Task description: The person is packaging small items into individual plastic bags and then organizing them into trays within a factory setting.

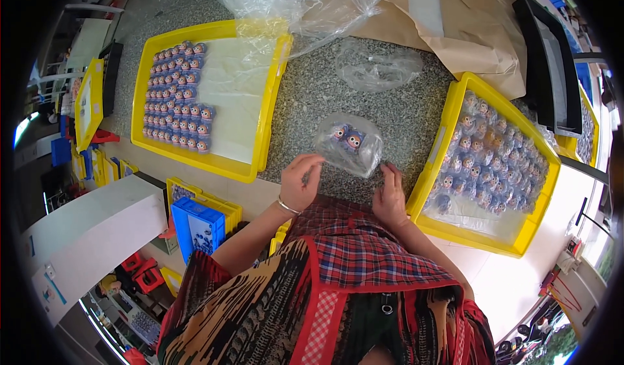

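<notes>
A clear plastic bag lies on the grey speckled tabletop in front of me. Inside it, two small blue-and-pink owl-like figurines sit side by side. My left hand, a bangle at its wrist, is closed, with thumb and fingers pinching at the bag's near left edge. At the near right corner of the bag is my right hand; its fingertips are slightly apart and beside the plastic, and I see nothing held in them.
To the left, a yellow tray holds rows of bare figurines. A yellow tray on the right holds many bagged ones. Beyond my hands lie another clear bag, crumpled plastic sheeting and brown paper. A black tray stands far right.
</notes>
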{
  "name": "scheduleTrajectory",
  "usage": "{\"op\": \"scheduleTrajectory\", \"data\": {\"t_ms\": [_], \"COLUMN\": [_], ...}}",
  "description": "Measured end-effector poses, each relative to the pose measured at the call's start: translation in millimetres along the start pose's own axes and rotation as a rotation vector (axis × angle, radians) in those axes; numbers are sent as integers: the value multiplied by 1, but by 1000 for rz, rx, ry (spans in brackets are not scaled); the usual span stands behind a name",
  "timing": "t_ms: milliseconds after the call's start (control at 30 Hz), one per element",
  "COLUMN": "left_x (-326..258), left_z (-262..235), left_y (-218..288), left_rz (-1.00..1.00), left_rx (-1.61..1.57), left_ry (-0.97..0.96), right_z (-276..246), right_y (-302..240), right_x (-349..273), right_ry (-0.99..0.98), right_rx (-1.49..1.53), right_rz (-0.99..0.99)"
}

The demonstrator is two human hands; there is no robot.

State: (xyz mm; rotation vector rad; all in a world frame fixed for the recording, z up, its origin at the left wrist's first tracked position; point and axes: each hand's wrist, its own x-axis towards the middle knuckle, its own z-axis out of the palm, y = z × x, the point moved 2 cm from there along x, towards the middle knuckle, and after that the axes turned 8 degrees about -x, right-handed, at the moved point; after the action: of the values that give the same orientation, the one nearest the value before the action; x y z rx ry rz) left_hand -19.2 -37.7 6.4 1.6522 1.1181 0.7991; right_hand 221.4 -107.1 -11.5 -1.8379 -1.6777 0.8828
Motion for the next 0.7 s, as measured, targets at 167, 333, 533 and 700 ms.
{"op": "scheduleTrajectory", "data": {"t_ms": [167, 333, 533, 700], "left_x": [0, 61, 79, 81], "left_z": [-11, 14, 48, 64], "left_y": [-41, -20, -41, -45], "left_rz": [-240, 217, 437, 372], "left_rx": [184, 344, 605, 795], "left_ry": [60, -208, -342, -315], "right_z": [10, 28, 29, 24], "right_y": [-27, -44, -41, -24], "right_x": [41, 75, 67, 58], "right_ry": [40, -165, -394, -156], "right_rx": [-379, -675, -861, -703], "right_rz": [-315, -562, -424, -548]}}
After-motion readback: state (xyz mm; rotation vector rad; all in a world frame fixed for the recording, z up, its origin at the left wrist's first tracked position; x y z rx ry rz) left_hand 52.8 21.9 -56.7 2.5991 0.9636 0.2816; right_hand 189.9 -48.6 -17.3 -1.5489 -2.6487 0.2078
